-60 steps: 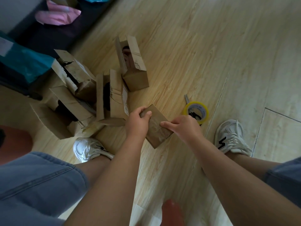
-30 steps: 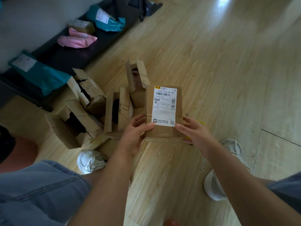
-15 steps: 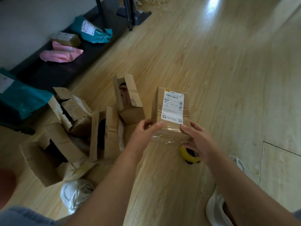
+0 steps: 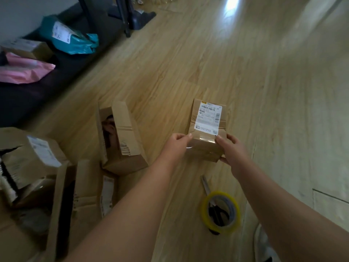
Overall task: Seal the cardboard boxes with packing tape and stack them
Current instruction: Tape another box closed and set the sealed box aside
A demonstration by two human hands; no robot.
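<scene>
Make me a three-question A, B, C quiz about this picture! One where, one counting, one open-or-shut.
1. Where is the yellow tape roll? A. on the floor B. on a box C. in a hand
2. How many hands hold the labelled box? A. none B. one C. two
3. The box left of the hands is: A. taped shut B. open C. squashed flat

Answers: 1 A, it lies on the wood by the scissors. 2 C, the left hand and right hand grip its sides. 3 B, its flaps stand apart.
</scene>
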